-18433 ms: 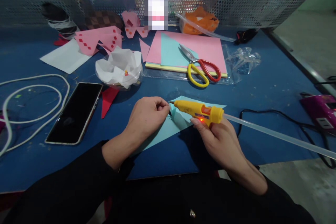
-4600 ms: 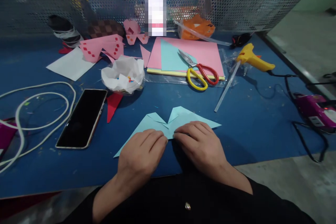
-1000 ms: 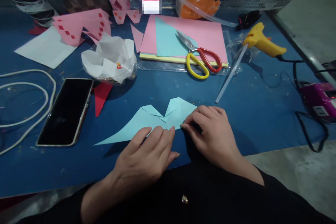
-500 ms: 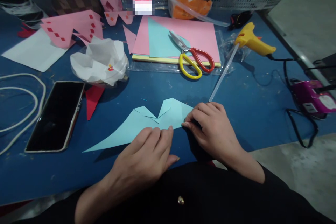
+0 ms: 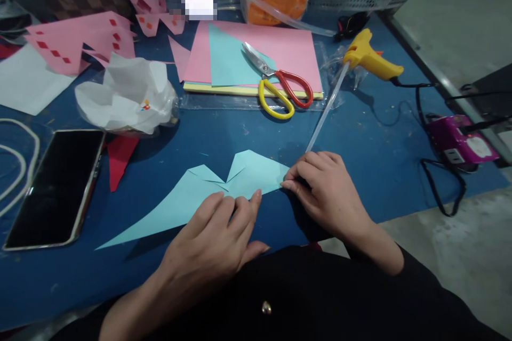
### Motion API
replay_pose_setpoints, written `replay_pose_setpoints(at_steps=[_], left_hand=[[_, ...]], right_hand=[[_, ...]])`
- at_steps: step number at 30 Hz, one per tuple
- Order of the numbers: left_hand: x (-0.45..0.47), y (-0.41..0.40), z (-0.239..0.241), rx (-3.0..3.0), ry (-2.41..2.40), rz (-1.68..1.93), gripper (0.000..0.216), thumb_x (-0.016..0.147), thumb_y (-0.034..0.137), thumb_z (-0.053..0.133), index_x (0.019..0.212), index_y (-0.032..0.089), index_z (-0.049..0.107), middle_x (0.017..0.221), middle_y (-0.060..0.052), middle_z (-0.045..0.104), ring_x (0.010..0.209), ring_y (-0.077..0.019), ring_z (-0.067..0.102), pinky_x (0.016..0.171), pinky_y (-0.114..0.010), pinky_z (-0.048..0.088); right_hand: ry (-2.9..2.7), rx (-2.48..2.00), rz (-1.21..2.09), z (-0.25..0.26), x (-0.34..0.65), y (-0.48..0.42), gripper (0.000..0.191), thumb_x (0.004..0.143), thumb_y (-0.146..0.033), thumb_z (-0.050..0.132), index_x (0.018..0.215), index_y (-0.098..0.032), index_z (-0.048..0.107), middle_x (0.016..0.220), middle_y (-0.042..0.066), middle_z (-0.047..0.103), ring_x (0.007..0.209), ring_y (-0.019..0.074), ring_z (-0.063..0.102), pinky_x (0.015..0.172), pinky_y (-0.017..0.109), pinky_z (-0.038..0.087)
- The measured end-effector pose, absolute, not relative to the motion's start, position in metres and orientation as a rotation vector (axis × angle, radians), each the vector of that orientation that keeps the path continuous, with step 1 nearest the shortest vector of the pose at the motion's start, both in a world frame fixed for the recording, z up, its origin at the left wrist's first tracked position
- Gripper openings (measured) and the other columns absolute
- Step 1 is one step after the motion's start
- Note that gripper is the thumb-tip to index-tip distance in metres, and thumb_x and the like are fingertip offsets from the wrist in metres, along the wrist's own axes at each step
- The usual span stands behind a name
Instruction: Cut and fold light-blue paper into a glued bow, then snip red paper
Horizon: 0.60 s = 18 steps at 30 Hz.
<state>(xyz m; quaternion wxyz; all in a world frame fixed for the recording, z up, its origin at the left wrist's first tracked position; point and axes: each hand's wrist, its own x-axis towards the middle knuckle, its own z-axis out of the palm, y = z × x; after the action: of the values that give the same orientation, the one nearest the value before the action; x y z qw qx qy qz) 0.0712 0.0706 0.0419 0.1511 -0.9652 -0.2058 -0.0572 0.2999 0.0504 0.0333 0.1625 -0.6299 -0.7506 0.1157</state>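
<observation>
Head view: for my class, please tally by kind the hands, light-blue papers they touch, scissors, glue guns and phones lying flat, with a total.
Hands (left hand, right hand): 2
Light-blue paper touched: 1
Scissors: 1
Glue gun: 1
Phone lying flat: 1
Total: 6

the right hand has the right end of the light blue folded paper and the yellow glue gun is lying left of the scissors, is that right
Not quite: in the head view, the yellow glue gun lies right of the scissors. The right hand does have the right end of the light blue folded paper.
</observation>
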Motion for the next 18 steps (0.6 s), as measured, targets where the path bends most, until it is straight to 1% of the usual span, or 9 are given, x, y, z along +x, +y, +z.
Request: replay_pose_setpoints(at_steps=[5, 7, 11, 14, 18], left_hand=[[0.076, 0.072, 0.042, -2.774, -0.576, -0.091, 0.058, 0.098, 0.048, 0.043, 0.142, 0.012, 0.05, 0.089, -0.005, 0.067, 0.081, -0.0225, 0.058, 0.096, -0.04, 0.038], [0.079, 0.073, 0.042, -2.779, -0.574, -0.061, 0.059, 0.098, 0.049, 0.042, 0.143, 0.011, 0.048, 0.086, -0.004, 0.066, 0.08, -0.0227, 0.058, 0.098, -0.041, 0.037], [0.082, 0.074, 0.043, -2.785, -0.579, -0.056, 0.059, 0.098, 0.048, 0.043, 0.143, 0.011, 0.049, 0.081, -0.004, 0.064, 0.078, -0.0225, 0.057, 0.099, -0.042, 0.037], [0.083, 0.074, 0.041, -2.776, -0.566, -0.077, 0.057, 0.099, 0.046, 0.041, 0.141, 0.009, 0.051, 0.08, -0.004, 0.064, 0.076, -0.0229, 0.057, 0.097, -0.042, 0.039], [0.083, 0.074, 0.038, -2.774, -0.566, -0.135, 0.056, 0.099, 0.045, 0.04, 0.139, 0.008, 0.053, 0.079, -0.006, 0.064, 0.075, -0.0233, 0.058, 0.096, -0.042, 0.039]], right_hand=[[-2.229, -1.876, 0.232, 0.034, 0.296, 0.053, 0.017, 0.093, -0.027, 0.061, 0.08, -0.016, 0.063, 0.081, 0.004, 0.062, 0.079, 0.0244, 0.057, 0.081, 0.04, 0.037], [-2.253, -1.899, 0.192, 0.035, 0.295, 0.054, 0.019, 0.093, -0.029, 0.061, 0.079, -0.017, 0.062, 0.08, 0.004, 0.061, 0.079, 0.0248, 0.057, 0.081, 0.04, 0.037], [-2.254, -1.906, 0.197, 0.035, 0.297, 0.054, 0.022, 0.096, -0.032, 0.058, 0.079, -0.018, 0.061, 0.08, 0.004, 0.061, 0.079, 0.0242, 0.057, 0.081, 0.04, 0.037], [-2.22, -1.905, 0.211, 0.034, 0.3, 0.053, 0.021, 0.096, -0.031, 0.058, 0.079, -0.019, 0.06, 0.081, 0.004, 0.062, 0.078, 0.0231, 0.057, 0.081, 0.04, 0.038], [-2.168, -1.915, 0.177, 0.031, 0.307, 0.049, 0.02, 0.096, -0.031, 0.057, 0.08, -0.019, 0.059, 0.082, 0.005, 0.062, 0.081, 0.0242, 0.058, 0.081, 0.04, 0.038]])
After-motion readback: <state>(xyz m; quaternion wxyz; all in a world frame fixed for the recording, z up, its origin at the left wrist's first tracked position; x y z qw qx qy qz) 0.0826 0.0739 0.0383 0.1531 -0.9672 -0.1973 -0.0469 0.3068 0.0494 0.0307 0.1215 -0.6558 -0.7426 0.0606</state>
